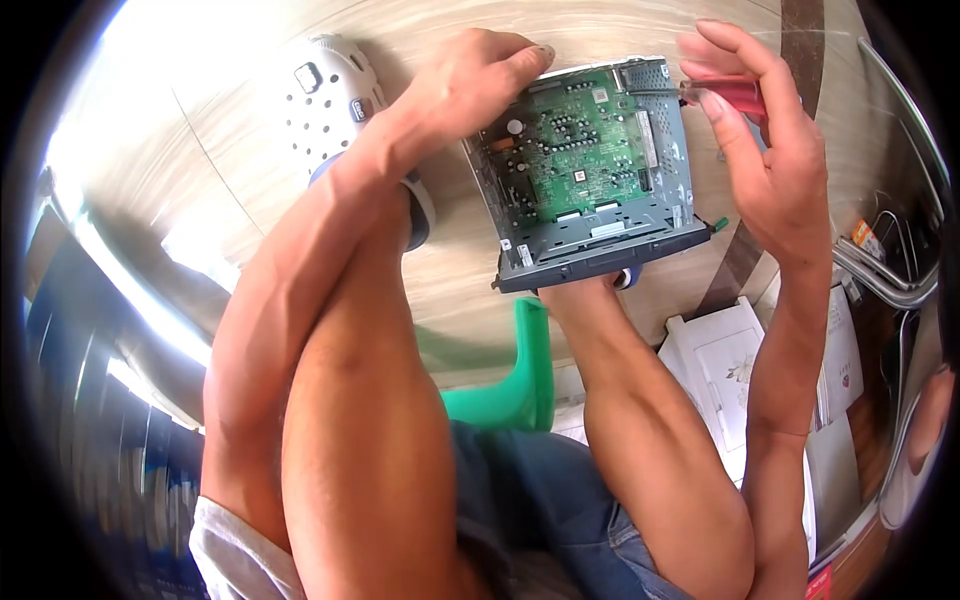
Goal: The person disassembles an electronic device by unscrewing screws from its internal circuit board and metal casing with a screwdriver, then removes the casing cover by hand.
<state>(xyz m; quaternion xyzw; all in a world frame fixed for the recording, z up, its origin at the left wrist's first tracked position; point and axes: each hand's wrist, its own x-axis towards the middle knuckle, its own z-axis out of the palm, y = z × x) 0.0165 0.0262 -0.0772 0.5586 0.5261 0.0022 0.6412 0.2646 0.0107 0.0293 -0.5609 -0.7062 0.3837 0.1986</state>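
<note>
Gripping the metal box (600, 258) under the left hand's (470, 88) fingers, probably for steadiness — clasping a red-handled screwdriver (738, 94) in the right hand (775, 165), pointed leftward from the fingertips toward the green board (575, 145).

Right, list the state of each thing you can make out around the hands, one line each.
Metal case: open side facing up, inside exposed
Circuit board: uncovered, seated inside the case
Red-handled screwdriver: held, shaft over the case's far right corner
Left hand: gripping the case's far left corner
Right hand: closed around the screwdriver
White clog: sole down on the floor
</note>
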